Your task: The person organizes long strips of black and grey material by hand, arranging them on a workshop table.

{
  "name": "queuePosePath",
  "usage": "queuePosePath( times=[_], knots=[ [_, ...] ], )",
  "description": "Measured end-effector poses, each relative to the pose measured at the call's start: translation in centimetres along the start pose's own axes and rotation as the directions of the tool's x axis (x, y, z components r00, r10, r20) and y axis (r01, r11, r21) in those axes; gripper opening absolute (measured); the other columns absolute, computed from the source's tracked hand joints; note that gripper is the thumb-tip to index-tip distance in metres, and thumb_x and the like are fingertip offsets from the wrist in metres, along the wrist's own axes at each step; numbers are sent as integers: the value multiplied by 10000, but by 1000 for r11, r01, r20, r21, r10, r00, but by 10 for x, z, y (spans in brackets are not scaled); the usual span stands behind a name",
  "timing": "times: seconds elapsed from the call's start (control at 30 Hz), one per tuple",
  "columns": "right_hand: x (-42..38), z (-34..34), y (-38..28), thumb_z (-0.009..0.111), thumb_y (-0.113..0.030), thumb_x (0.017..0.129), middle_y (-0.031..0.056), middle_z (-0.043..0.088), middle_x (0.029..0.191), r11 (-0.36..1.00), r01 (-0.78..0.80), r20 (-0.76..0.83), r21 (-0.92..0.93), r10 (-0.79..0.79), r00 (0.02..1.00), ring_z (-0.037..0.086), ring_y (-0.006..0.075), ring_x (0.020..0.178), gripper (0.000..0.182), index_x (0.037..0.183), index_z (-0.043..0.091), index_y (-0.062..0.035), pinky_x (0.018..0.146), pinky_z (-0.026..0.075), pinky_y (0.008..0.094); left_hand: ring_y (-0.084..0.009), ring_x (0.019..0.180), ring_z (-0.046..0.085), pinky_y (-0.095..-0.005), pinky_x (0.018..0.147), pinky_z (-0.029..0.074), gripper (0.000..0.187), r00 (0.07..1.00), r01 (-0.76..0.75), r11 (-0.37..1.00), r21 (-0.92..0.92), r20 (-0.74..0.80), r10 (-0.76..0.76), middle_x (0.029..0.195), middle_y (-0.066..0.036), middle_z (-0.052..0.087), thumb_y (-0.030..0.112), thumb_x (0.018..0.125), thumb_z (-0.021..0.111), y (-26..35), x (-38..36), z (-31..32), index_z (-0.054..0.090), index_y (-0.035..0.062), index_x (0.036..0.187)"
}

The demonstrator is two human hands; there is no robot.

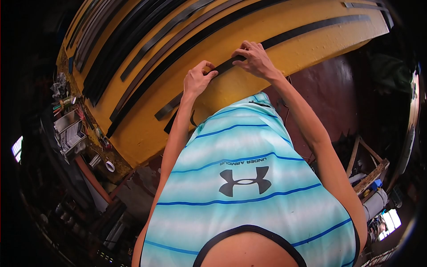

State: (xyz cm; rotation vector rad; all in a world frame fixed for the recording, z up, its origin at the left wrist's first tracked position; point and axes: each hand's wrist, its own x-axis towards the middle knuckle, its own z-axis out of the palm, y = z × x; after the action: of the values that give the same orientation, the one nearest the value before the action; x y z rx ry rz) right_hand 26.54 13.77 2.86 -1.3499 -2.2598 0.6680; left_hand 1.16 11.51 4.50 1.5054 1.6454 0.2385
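A long dark strip (311, 31) lies along the near side of the yellow table (329, 46). My left hand (200, 79) pinches this strip near its middle, thumb and fingers at its edges. To the right, my right hand (254, 60) grips the same strip with bent fingers, a short stretch of it showing between the hands. The strip's left end (169, 108) comes out beyond my left forearm. Farther back, a longer black strip (178, 57) runs roughly parallel to it.
Several more black and brown strips (111, 58) cover the table's far left part. Small items and a white cup (110, 166) are at the left edge. A wooden frame (371, 175) stands on the right, below the table. A short strip (364, 6) lies at the far right corner.
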Motion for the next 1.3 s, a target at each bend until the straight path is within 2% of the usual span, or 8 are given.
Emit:
queuePosePath(
  times=[0.07,0.3,0.37,0.8,0.87,1.0,1.1,1.3],
  knots=[
    [1,1,-2,774,-316,855,74,593,1017,1000,-5,7,2,5,1000,575,263,1032,249,1057,729,-178,944,388,407,-254,779,709,-399,749,519,311,998,50,998,28,43,-51,835,-89,754,419,876,760,0,1,-2,715,198,1090],
    [3,1,-1,791,-310,835,77,593,1023,1000,-23,54,-4,23,998,577,263,1030,272,1059,720,-173,929,380,406,-251,780,713,-394,753,524,316,997,58,996,62,45,-61,832,-82,755,422,875,761,6,0,-3,717,198,1092],
    [5,1,-1,793,-311,832,77,594,1027,1000,-22,69,-6,22,997,575,262,1035,276,1058,719,-171,926,375,405,-132,647,643,-311,644,462,275,999,30,999,41,14,-31,706,-36,709,346,894,773,6,-1,-1,719,157,1086],
    [16,-6,-8,817,-308,802,83,597,1042,996,-93,213,-9,93,973,565,276,1078,301,1038,698,-163,913,348,413,-138,708,703,-312,694,495,296,999,48,999,9,11,-49,768,-26,742,374,896,766,10,-5,2,731,209,1139],
    [19,-7,-8,820,-304,799,86,598,1039,996,-92,232,-10,92,968,570,278,1071,302,1032,696,-157,913,348,414,-234,822,733,-373,768,540,270,995,84,996,-3,56,-84,806,-48,751,404,887,735,11,-6,0,739,248,1107],
    [22,-12,-14,815,-274,804,92,602,1038,992,-123,285,-30,126,950,584,284,1053,301,1040,685,-140,904,352,407,-232,822,734,-375,783,543,265,996,80,996,-26,30,-80,807,-49,752,401,883,730,9,-6,4,742,249,1100],
    [20,-11,-18,780,-179,823,98,597,1032,992,-122,268,42,106,957,588,294,1050,274,1064,669,-110,902,396,420,-145,739,725,-310,733,519,277,999,54,998,14,7,-54,768,-23,750,386,906,739,10,-7,6,734,226,1132],
    [-3,16,-27,691,-18,829,131,606,1165,983,181,80,-34,-178,981,580,315,1120,323,1148,659,-56,990,457,438,-159,751,735,-336,730,530,286,1000,21,999,26,-19,-20,768,-29,751,397,896,742,0,-4,13,738,232,1130]
  ],
)
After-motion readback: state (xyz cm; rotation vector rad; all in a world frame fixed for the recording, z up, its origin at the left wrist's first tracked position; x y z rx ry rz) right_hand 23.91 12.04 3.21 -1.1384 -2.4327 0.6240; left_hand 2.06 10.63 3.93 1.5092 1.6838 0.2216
